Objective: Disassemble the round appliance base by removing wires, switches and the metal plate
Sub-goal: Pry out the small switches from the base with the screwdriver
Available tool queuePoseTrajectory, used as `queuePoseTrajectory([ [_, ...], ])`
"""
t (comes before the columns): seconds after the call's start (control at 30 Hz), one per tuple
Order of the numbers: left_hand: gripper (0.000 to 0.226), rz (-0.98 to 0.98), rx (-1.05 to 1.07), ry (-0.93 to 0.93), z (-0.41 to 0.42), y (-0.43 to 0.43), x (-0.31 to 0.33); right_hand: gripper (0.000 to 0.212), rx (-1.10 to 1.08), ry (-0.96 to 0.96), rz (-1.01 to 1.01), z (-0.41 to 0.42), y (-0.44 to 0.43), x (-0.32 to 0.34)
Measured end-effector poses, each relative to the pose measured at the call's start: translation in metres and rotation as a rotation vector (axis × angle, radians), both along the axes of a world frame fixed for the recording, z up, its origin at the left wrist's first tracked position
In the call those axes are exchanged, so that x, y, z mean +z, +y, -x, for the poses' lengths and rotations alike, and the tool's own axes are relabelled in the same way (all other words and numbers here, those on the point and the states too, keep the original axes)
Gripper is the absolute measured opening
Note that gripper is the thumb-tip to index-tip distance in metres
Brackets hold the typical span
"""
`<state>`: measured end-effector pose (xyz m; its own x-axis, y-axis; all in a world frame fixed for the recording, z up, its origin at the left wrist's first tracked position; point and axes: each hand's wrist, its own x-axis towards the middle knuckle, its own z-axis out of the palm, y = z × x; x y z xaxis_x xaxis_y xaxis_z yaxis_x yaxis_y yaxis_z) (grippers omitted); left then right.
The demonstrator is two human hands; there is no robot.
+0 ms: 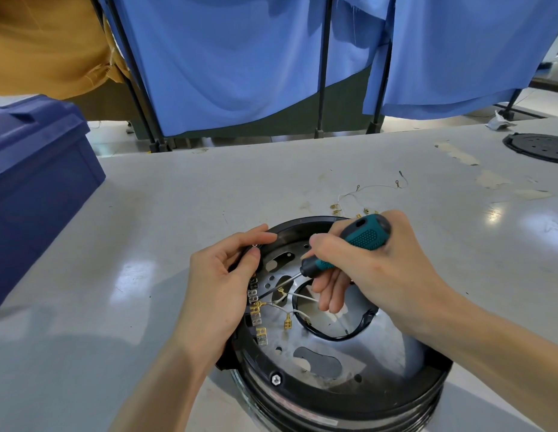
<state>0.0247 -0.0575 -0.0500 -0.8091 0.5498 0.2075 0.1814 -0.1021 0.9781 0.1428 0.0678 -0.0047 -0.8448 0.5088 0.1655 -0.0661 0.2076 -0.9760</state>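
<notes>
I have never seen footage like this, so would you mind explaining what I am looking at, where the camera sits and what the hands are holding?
There is no robot here. A person works with bare hands, and the single picture comes from a camera worn on the head, looking down. On the grey table sits a round appliance base, open so that its metal plate and wires show. The left hand grips the base's rim. The right hand holds a green-and-black screwdriver, its tip aimed at the connectors near the left rim. Beyond the base lie loose wires with brass connectors. A blue box stands at the left, and a black disc lies far right.
</notes>
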Motion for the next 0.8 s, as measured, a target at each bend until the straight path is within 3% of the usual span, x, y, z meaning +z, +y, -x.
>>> queuePoseTrajectory([
  [0.53, 0.034, 0.015, 0.004, -0.002, 0.0, -0.001, 0.001, 0.031, -0.002, 0.032, 0.041, -0.003, -0.002, -0.004],
  [0.8, 0.033, 0.008, 0.0, -0.006, 0.0, -0.001, -0.001, 0.027, 0.066, 0.085, -0.064, -0.011, -0.004, -0.004],
])
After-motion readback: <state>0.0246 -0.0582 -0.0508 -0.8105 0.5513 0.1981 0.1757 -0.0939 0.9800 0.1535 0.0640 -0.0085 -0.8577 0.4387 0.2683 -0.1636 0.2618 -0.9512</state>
